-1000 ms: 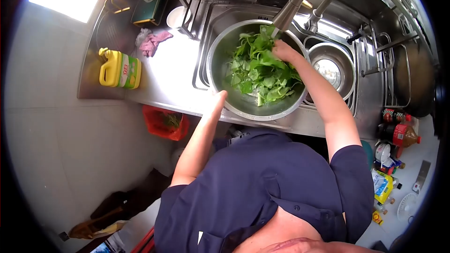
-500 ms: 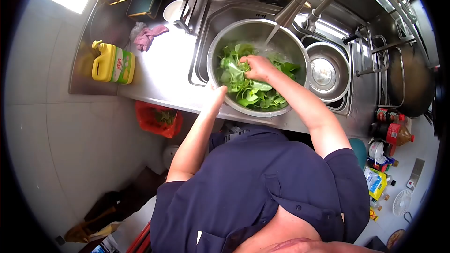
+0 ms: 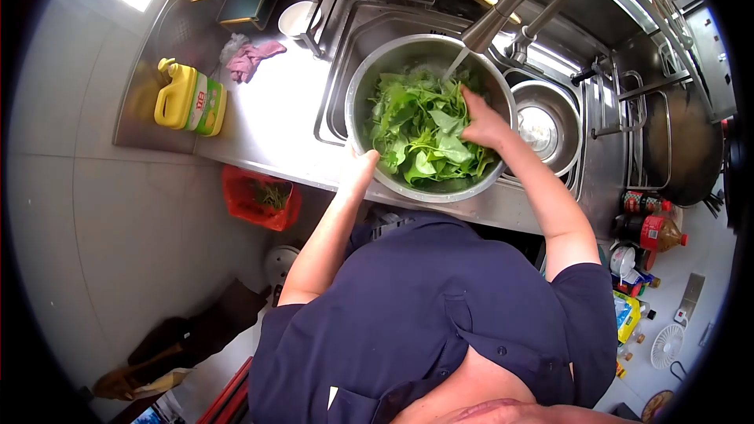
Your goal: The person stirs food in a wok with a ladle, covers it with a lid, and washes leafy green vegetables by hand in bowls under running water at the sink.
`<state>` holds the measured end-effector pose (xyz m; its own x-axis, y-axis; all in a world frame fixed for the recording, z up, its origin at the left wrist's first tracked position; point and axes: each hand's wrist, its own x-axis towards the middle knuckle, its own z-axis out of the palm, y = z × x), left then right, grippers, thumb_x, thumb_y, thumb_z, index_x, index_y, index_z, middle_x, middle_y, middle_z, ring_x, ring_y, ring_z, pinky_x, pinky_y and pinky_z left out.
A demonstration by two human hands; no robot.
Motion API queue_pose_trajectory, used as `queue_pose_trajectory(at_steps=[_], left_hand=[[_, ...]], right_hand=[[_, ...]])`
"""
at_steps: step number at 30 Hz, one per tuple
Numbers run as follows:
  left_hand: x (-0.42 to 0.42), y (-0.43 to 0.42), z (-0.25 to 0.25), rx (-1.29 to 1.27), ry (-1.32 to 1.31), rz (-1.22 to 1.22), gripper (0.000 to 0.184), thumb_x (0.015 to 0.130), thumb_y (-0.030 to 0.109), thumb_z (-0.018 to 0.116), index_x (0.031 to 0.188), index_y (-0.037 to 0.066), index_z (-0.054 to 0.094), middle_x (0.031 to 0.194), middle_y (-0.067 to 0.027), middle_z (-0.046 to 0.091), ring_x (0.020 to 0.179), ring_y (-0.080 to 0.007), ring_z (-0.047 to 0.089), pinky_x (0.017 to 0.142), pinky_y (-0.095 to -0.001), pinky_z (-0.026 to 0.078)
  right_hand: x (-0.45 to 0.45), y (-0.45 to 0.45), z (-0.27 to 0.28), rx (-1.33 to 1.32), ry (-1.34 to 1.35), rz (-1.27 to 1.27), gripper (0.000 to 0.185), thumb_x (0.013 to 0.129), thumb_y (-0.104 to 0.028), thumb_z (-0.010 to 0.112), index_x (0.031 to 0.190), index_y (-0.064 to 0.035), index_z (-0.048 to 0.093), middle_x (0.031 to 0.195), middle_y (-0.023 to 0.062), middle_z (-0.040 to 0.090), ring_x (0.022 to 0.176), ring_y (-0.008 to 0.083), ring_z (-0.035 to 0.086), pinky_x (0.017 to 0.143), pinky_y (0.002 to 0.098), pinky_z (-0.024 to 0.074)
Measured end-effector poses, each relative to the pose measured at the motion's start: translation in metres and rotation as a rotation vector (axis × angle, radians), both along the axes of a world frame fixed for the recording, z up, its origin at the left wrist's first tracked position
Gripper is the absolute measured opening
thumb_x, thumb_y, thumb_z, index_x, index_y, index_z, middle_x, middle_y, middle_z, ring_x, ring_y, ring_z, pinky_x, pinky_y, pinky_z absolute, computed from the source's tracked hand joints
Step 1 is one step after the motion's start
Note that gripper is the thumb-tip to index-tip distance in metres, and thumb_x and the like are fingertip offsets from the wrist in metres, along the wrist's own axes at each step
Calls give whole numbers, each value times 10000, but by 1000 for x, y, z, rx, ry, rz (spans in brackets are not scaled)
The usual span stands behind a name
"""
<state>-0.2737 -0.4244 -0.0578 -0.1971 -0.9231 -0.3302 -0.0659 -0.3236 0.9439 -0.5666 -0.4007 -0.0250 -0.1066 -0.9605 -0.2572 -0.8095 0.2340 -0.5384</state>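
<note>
A large steel bowl (image 3: 363,78) stands over the sink, heaped with wet leafy greens (image 3: 424,129). Water runs from the tap (image 3: 481,31) into its far side. My left hand (image 3: 360,165) grips the bowl's near left rim, thumb over the edge. Inside the bowl, at the right of the heap, my right hand (image 3: 487,122) holds a bunch of the greens; leaves cover part of its fingers.
A second steel basin (image 3: 569,129) sits in the right sink. On the left counter are a yellow detergent jug (image 3: 179,98), a pink cloth (image 3: 253,59) and a white bowl (image 3: 297,20). A red bag (image 3: 243,196) with stems hangs below the counter edge.
My right hand has moved from the middle of the bowl to the right side. The greens are heaped higher and more toward the middle. My left hand stays on the rim.
</note>
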Motion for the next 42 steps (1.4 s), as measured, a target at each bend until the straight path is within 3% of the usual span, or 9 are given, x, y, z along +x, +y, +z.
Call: queue_pose_trajectory(at_steps=[5,10,18,22,27,30,32,38,42], left_hand=[[-3,0,2,-35,-17,11,499,690,67,529,1183,-3,491,945,-92,602,819,-168,560,734,-286,452],[-1,-1,10,24,-72,-7,482,693,69,531,1166,-14,493,947,-92,597,822,-170,552,745,-282,449],[0,0,12,27,-12,-49,491,696,31,529,1183,2,472,986,-83,583,843,-168,546,769,-291,453],[-2,0,13,44,5,-52,486,702,32,529,1183,6,472,978,-77,581,841,-161,540,767,-285,452],[1,2,11,28,6,-48,481,710,33,525,1187,6,470,989,-80,579,866,-162,537,785,-291,449],[-1,4,15,23,2,-34,478,713,29,521,1188,4,471,998,-85,579,878,-167,540,797,-298,449],[0,6,10,10,22,-16,477,715,24,519,1189,2,472,1006,-88,580,887,-172,542,806,-302,449],[2,4,5,69,27,30,457,719,20,516,1175,-6,487,1000,-90,585,881,-174,548,799,-302,452],[6,6,-4,60,39,30,436,716,21,516,1151,-8,503,970,-85,591,859,-174,552,779,-297,454]], right_hand=[[59,3,-28,-102,-57,221,769,638,-178,632,1332,-19,340,1179,257,514,1073,367,532,910,381,459],[51,-20,21,-164,-375,183,672,661,-183,616,1271,8,410,1124,241,563,1035,318,568,921,365,436],[-12,-39,43,-48,458,238,947,605,-400,763,1385,-102,318,1423,189,281,1288,344,330,1042,403,332],[33,-14,28,-114,244,348,1023,584,-505,765,1408,-134,284,1457,203,212,1334,376,234,1000,611,292],[55,-5,-16,89,513,636,864,604,-345,774,1340,-93,397,1408,203,279,1311,369,272,1008,557,338],[29,-26,-30,-126,184,439,572,614,-129,719,1164,-150,564,1212,76,510,1135,304,445,902,390,454],[28,-35,-34,-232,22,165,458,630,-100,670,1085,-124,624,1002,121,631,942,317,552,836,375,461],[28,-42,29,-40,-582,127,426,629,-145,647,1032,-12,611,885,121,649,810,205,597,767,307,455],[-5,-52,30,-61,-507,205,408,684,-243,654,1026,-25,606,906,138,640,836,234,599,789,331,453]])
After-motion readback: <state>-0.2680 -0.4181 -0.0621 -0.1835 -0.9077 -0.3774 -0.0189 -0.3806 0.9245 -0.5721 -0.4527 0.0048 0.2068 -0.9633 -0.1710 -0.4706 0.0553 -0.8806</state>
